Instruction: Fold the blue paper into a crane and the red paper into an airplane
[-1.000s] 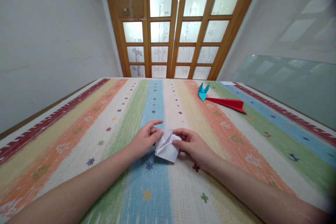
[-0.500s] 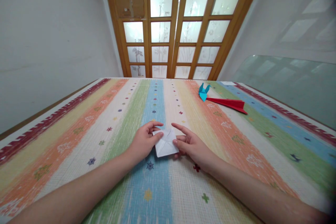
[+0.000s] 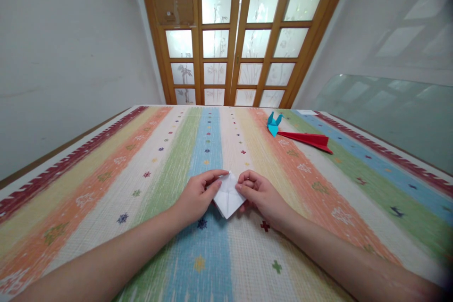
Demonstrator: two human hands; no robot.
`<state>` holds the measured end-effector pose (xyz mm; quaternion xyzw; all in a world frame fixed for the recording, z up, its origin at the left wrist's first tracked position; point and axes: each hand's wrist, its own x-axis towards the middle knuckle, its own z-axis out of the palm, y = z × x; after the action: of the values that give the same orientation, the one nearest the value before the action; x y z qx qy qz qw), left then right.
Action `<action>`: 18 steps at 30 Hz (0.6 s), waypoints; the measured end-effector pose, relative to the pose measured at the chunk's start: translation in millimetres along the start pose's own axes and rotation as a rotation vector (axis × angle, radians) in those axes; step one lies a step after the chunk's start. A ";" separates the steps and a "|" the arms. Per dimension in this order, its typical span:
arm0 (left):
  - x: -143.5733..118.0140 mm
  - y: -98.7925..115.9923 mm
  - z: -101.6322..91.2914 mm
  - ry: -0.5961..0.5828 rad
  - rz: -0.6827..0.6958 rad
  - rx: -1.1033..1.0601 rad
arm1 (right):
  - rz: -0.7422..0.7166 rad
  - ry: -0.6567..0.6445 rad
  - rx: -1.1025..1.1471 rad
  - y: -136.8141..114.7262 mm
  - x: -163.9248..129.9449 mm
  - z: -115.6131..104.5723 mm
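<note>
Paper [image 3: 228, 198] sits at the middle of the head view — a small white sheet already folded into a pointed, kite-like shape, its tip toward the person and creases showing across its face. It lies on or just above the striped tablecloth [image 3: 106, 184], over the blue stripe near the centre of the table; whether it rests flat or is slightly lifted cannot be told. The left hand [image 3: 196, 196] pinches the sheet's left upper edge, thumb and forefinger closed narrowly on it, the other fingers curled under. The right hand [image 3: 260, 196] holds the right upper edge the same way, fingertips bent in and tight on the paper, so both hands meet at the top of the fold. Judging by the layers and creases, several folds are made and the shape is partway — it looks like a base form, not a finished figure, with further folding probably left. Farther off on the right side of the cloth lie a blue folded figure [image 3: 273, 124] and, just beside it, a red paper plane [image 3: 309, 140], both apparently complete and well apart from the hands. Beyond the table stands a wooden door with frosted panes [image 3: 240, 37].
</note>
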<state>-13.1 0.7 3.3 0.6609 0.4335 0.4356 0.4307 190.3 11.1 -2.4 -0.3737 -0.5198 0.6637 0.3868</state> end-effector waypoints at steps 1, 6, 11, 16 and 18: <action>0.1 0.6 -0.3 -0.007 -0.004 0.010 | 0.006 -0.008 -0.010 0.4 -0.5 -0.1; 0.4 0.7 -0.7 -0.036 -0.025 0.059 | -0.004 -0.004 -0.026 0.8 -2.1 1.0; -1.1 -1.0 1.7 -0.050 0.003 0.131 | -0.027 0.033 0.016 1.0 -2.3 3.3; -2.0 0.9 3.0 -0.004 0.041 0.232 | 0.011 0.029 0.078 -0.2 -3.8 9.3; -2.0 1.4 3.1 0.003 0.053 0.256 | 0.029 0.029 0.092 -1.6 -4.6 12.4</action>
<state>-10.3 -2.2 3.5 0.7208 0.4687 0.3891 0.3307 181.3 2.3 1.8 -0.3726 -0.4775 0.6871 0.4013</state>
